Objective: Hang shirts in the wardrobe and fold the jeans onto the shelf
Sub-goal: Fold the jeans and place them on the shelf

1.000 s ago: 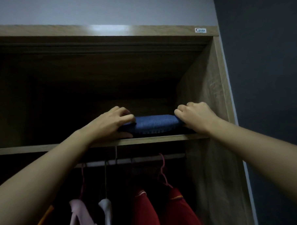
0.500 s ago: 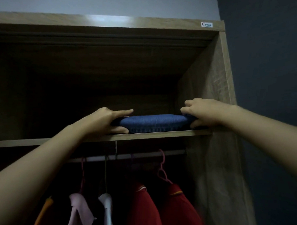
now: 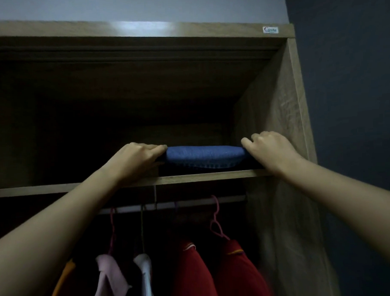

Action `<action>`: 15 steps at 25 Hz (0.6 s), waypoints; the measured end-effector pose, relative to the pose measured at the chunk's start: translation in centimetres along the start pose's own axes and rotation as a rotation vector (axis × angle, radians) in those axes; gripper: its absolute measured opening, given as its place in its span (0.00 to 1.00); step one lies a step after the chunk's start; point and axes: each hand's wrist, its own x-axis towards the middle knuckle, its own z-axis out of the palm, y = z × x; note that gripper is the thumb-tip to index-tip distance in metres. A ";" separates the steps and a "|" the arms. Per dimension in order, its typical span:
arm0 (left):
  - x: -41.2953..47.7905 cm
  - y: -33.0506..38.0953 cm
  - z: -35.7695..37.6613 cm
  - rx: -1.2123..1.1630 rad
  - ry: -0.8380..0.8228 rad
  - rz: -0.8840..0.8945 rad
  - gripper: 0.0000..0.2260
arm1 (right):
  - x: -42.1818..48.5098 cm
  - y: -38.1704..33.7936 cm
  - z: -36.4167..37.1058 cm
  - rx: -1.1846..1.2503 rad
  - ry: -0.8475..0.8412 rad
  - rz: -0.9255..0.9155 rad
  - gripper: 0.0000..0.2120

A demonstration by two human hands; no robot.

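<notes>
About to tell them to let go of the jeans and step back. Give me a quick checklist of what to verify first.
1. Folded jeans lying on the shelf: ok.
2. Jeans behind the shelf's front edge, no overhang: ok.
3. Fold holding in a flat bundle: ok from the front; back cannot tell, too dark.
4. Left hand and right hand at the two ends, free to draw back: ok.
5. Shirts hanging on the rail below: ok.
6. More clothes waiting: cannot tell.
</notes>
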 end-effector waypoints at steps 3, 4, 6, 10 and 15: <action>-0.2 -0.3 -0.6 -0.009 -0.052 0.097 0.22 | -0.5 0.2 0.4 0.081 -0.063 -0.003 0.14; -0.2 -0.3 -0.6 -0.070 -0.093 0.084 0.23 | -0.6 0.2 0.6 0.109 -0.070 -0.002 0.14; 0.1 -0.3 -0.5 -0.222 -0.134 0.021 0.23 | -0.6 0.6 0.5 0.145 -0.094 -0.011 0.15; 0.0 -0.4 -0.8 -0.253 -0.281 -0.058 0.28 | -0.9 0.5 0.3 0.189 -0.157 0.018 0.16; -0.5 -0.2 -2.4 -0.533 -0.425 -0.278 0.29 | -1.3 1.1 -0.1 0.207 -0.230 0.020 0.18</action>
